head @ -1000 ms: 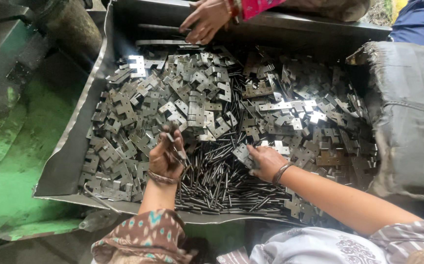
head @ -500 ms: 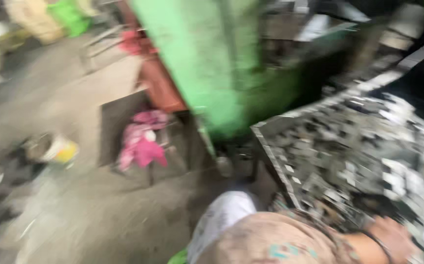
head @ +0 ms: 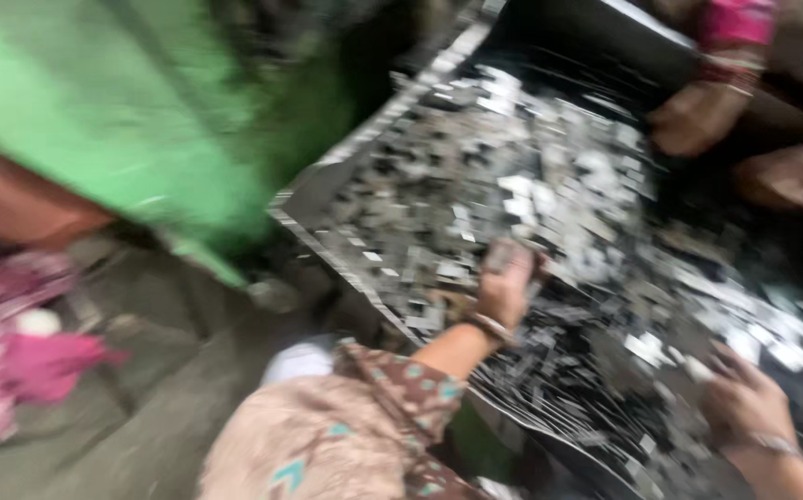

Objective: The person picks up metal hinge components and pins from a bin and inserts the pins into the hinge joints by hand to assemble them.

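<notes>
The head view is heavily blurred. A dark metal tray (head: 323, 176) holds a heap of small flat metal pieces (head: 559, 185), with thin dark strips (head: 559, 389) along its near side. My left hand (head: 505, 282), a bangle on its wrist, rests on the pieces near the tray's near-left rim, fingers curled down into them. My right hand (head: 744, 400) lies on the pieces at the lower right, its fingers spread over the heap. The blur hides whether either hand holds anything. My patterned sleeve (head: 346, 435) fills the bottom middle.
Another person's hands (head: 697, 116) reach into the tray's far right side, below a pink sleeve (head: 739, 18). A green machine body (head: 142, 120) stands left of the tray. A pink cloth (head: 22, 361) lies on the grey floor at the left.
The camera swung left toward the floor and has turned partway back to the tray. My left hand is on the metal pieces again, and my right hand has come back into view.
</notes>
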